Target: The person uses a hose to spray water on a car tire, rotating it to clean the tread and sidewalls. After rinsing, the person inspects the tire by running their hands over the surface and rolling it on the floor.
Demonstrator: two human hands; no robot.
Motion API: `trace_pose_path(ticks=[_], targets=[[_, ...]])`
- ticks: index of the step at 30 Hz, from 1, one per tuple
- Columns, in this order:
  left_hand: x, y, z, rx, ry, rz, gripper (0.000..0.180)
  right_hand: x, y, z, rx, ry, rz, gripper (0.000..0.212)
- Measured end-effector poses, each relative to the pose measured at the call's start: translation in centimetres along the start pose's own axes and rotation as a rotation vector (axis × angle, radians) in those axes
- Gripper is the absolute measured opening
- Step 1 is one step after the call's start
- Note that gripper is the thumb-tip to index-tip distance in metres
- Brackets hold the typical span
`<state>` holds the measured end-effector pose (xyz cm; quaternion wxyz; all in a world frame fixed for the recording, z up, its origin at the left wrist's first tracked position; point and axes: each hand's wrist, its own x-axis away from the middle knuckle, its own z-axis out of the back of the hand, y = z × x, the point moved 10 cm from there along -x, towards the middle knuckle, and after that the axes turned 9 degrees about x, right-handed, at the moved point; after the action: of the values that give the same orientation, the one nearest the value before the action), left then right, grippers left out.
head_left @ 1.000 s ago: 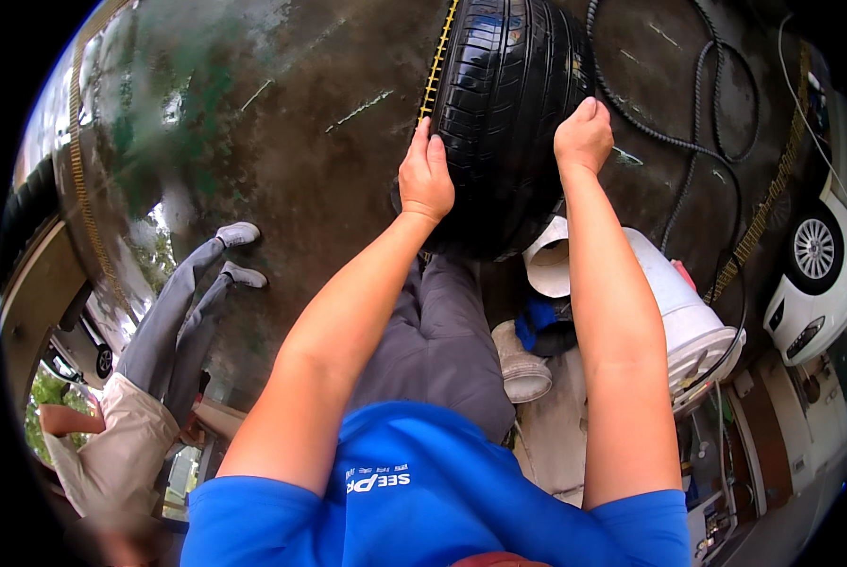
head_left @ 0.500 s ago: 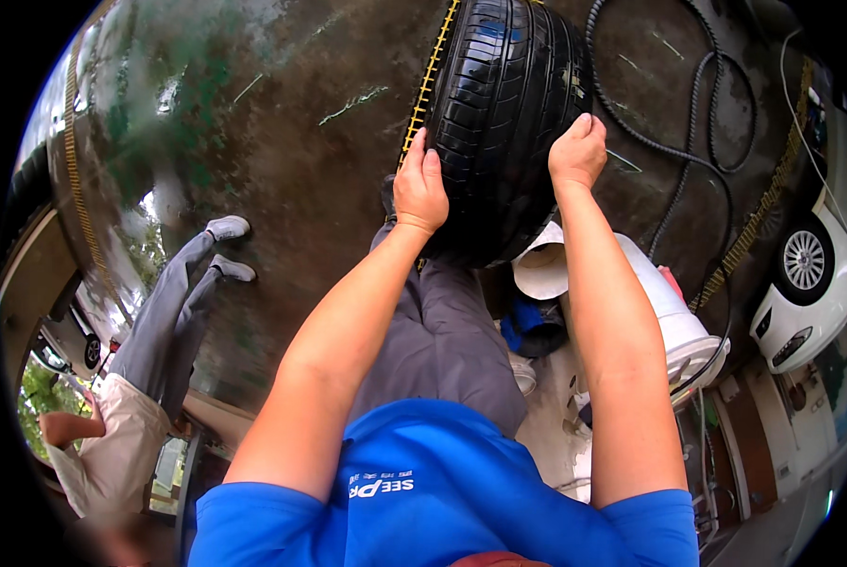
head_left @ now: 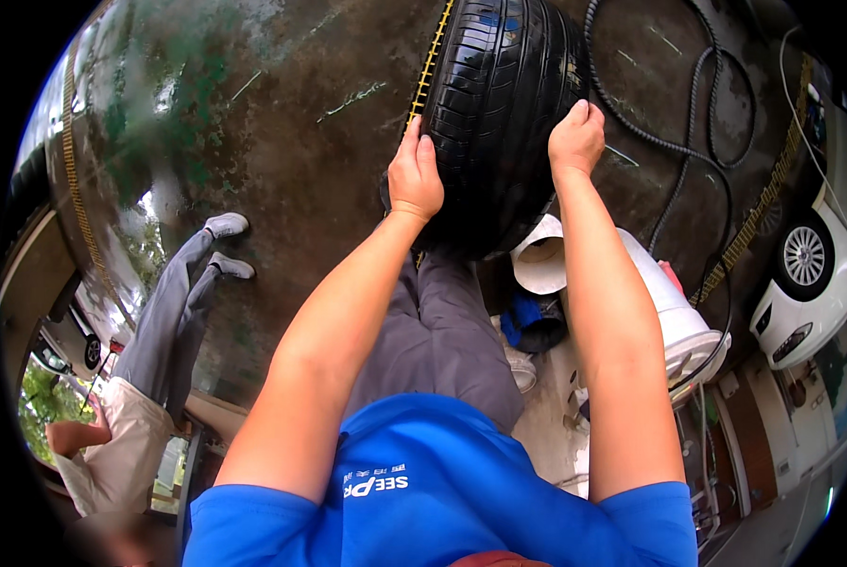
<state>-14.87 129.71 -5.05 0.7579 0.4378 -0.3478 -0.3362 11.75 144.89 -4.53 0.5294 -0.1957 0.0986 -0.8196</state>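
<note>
Head view, the only one.

Item: one black tyre [head_left: 513, 123], its tread facing the wearer, at the top centre, beyond the grey trousers [head_left: 423, 340] and over the dark wet floor [head_left: 282, 142]. Whether its weight bears on the floor is hidden.

Left hand [head_left: 416, 175]: at the tyre's left edge; grip nearly flat, fingers laid along the side, thumb by the tread shoulder.

Right hand [head_left: 576, 142]: at the opposite edge; grip curled, fingers bent over the rounded shoulder. The two together clasp the tyre across its width.

Handling, as judged: heavy and bulky; stiff across the tread, with a little give in the sidewalls; not fragile. The glossy rubber looks wet and probably slippery. Best hold: both shoulders, opposite one another, with fingers hooked behind the edge.

Adjacent: yellow ticked strip [head_left: 429, 76], along the left edge, on tyre or floor not determinable; black ribbed hose [head_left: 650, 142], looped on the floor to the right; white cylinder [head_left: 539, 266], open-ended, beside the right forearm; larger white container [head_left: 674, 321], lying tilted; blue and black object [head_left: 535, 326], kind unclear.

Periphery: white car [head_left: 811, 274], far right; another person [head_left: 135, 425], pale top, standing at left, well apart.
</note>
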Motion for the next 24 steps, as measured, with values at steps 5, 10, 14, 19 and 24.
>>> trace_pose_path(ticks=[5,10,14,19,24], targets=[[-1.5,0.3,0.2,-0.006,-0.019,0.108,0.049,1.2,0.8,0.3,-0.347,-0.056,0.155,0.050],[-3.5,0.2,0.7,0.038,0.004,0.081,0.047,13.0,5.0,-1.6,-0.422,-0.191,0.156,0.060],[-5.3,0.5,0.3,0.005,0.003,0.114,0.049,14.0,4.8,-1.8,-0.417,-0.020,0.151,0.062],[-8.5,0.7,-0.6,0.009,0.013,0.148,0.051,11.0,2.8,-1.4,-0.366,0.052,0.168,0.057],[-10.6,1.1,-2.0,-0.019,0.004,0.166,0.054,8.7,1.8,-0.8,-0.349,0.069,0.156,0.055]])
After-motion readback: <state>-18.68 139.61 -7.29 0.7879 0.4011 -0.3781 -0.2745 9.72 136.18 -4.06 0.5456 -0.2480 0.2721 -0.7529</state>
